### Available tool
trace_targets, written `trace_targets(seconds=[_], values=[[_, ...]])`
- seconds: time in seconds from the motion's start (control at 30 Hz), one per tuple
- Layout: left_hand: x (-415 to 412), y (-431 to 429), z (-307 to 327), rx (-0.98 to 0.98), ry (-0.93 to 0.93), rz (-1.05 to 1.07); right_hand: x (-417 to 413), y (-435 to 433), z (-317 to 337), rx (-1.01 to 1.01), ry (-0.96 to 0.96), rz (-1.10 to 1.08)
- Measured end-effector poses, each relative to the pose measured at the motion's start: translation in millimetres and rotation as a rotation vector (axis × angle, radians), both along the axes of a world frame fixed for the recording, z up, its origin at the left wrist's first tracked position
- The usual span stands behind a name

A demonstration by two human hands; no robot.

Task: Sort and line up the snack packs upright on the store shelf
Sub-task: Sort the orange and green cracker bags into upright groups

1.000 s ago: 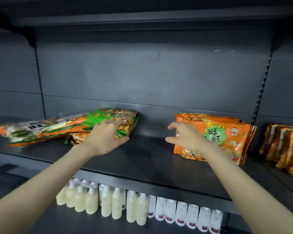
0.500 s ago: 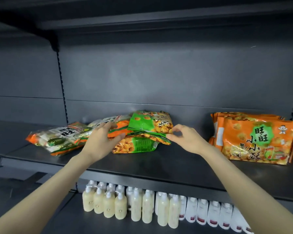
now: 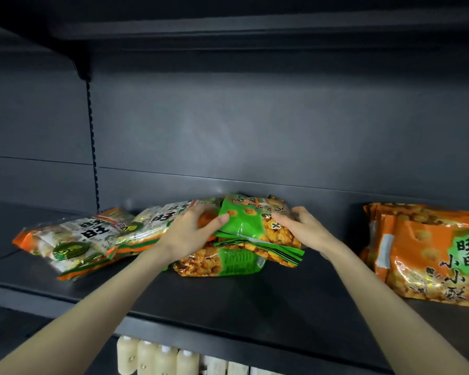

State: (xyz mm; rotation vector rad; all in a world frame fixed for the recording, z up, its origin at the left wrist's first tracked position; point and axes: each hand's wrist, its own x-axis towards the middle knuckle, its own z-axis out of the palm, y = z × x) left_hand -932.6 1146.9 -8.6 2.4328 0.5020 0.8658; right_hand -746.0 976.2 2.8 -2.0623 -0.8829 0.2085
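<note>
At frame centre, the left hand and right hand clamp their fingers on opposite edges of the top green pack. It lies flat on a second green pack on the shelf. White packs lie left; orange packs stand right.

Both arms reach forward, left hand and right hand curled inward, thumbs facing, fingers gripping.
</note>
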Motion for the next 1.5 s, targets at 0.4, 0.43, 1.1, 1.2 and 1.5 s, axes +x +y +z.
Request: trace_targets(seconds=[0.4, 0.43, 1.1, 1.2, 1.5], values=[[29, 31, -11, 0.061, 0.157, 0.021, 30, 27, -8, 0.133, 0.330, 0.117], [28, 35, -14, 0.063, 0.151, 0.013, 28, 28, -9, 0.149, 0.314, 0.109], [-22, 81, 1, -0.094, 0.424, -0.161, -68, 84, -30, 0.645, 0.259, -0.002], [-30, 75, 1, -0.305, 0.254, -0.254, -79, 78, -30, 0.731, 0.220, 0.060], [-41, 80, 20, -0.692, -0.280, -0.317, -69, 73, -25, 0.660, 0.359, 0.086]])
